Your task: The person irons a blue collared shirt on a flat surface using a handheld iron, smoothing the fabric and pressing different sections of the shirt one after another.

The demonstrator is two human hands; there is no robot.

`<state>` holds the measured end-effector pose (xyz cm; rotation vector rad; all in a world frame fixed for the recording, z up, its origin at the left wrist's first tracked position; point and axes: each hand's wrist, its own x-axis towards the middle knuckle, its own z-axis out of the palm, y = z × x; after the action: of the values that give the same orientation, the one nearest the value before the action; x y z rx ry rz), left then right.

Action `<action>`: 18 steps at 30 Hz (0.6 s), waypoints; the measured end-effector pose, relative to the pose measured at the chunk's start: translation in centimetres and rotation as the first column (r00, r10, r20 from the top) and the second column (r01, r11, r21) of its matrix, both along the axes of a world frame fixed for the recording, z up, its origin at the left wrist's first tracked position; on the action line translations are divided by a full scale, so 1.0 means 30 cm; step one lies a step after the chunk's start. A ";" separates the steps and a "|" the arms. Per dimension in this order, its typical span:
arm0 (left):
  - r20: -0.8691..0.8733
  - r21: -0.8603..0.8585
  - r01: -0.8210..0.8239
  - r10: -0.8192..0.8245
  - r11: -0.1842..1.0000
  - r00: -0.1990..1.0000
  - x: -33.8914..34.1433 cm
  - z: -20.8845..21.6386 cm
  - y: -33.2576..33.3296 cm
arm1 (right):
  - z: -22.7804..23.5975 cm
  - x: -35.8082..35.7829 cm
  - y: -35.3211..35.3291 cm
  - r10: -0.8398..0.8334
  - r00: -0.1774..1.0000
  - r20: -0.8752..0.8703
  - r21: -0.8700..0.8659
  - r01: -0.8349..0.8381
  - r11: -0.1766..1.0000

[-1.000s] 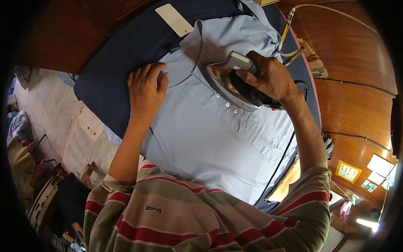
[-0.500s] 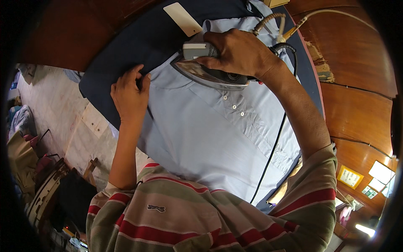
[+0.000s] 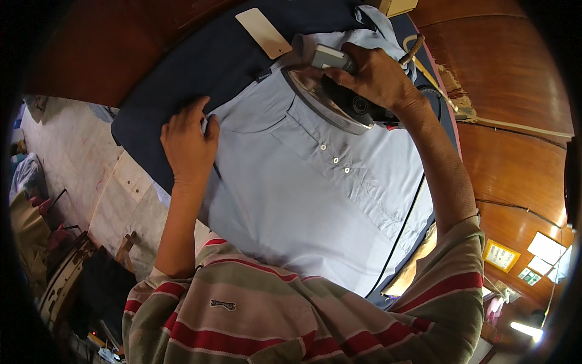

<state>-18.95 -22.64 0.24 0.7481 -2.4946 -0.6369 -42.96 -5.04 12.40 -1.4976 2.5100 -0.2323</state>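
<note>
A light blue shirt (image 3: pixel 273 200) with a buttoned placket lies spread over a dark blue padded surface (image 3: pixel 157 85). My right hand (image 3: pixel 382 79) is closed round the handle of a clothes iron (image 3: pixel 327 100), which sits on the shirt near the collar, above the white buttons (image 3: pixel 335 160). Its hose (image 3: pixel 413 51) trails off to the right. Over at the shirt's left edge rests my left hand (image 3: pixel 189 139), its fingers bent and the thumb apart from them, with nothing visible in it. The dark collar label (image 3: pixel 263 76) shows beside the iron's tip.
A white flat plate with a hole (image 3: pixel 263 33) lies at the far side of the padded surface. A black cord (image 3: pixel 400 230) crosses the shirt's right side. Brown wooden panelling (image 3: pixel 515 158) stands to the right, with a marble-like floor (image 3: pixel 73 151) at left.
The iron has slid to the right in my right hand, away from the collar's left part, uncovering the dark label and more of the placket. My left hand has barely moved.
</note>
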 end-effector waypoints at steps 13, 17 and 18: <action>-0.162 0.079 0.036 -0.023 0.996 0.987 -0.018 -0.020 -0.022 | 0.046 0.009 0.043 0.164 0.981 0.103 0.003 -0.165 0.986; -0.185 0.116 0.045 -0.022 0.992 0.982 -0.014 -0.022 -0.026 | 0.051 0.068 0.045 0.311 0.950 0.018 0.112 -0.311 0.944; -0.178 0.131 0.042 -0.018 0.991 0.984 -0.014 -0.017 -0.030 | 0.046 0.079 0.043 0.296 0.955 0.036 0.114 -0.298 0.948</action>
<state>-19.36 -23.52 -0.28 0.6717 -2.3230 -0.8506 -40.58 -3.75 13.78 -1.7857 2.2012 -0.0462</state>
